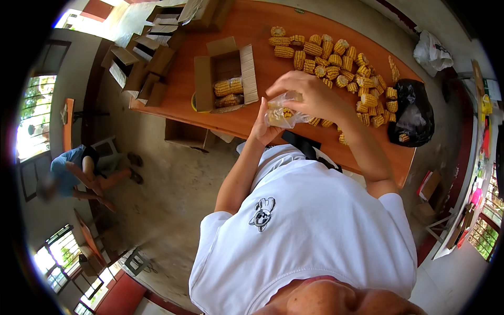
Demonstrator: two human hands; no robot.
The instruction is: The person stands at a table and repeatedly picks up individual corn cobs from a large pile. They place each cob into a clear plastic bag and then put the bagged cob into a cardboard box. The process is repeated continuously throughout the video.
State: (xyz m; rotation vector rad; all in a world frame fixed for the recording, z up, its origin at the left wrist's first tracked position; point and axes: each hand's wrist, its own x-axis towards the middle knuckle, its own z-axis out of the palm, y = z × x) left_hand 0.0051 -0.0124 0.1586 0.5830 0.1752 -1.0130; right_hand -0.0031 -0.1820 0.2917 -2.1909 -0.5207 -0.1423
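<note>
Just beyond my waist, over the front of the table, my left hand holds a clear plastic bag from the left side. Yellow corn shows through the film; how much is inside is hard to tell. My right hand arches over the bag from the right, its thumb and fingers on the film. Ahead and to the right, many cut pieces of corn on the cob lie loose on the table. To the left, an open cardboard box contains corn cobs, some in clear wrapping.
The orange-brown wooden table carries several more cardboard boxes at its far left. A black plastic bag sits at its right end. Another cardboard box is below the left edge. A seated person bends forward on the left.
</note>
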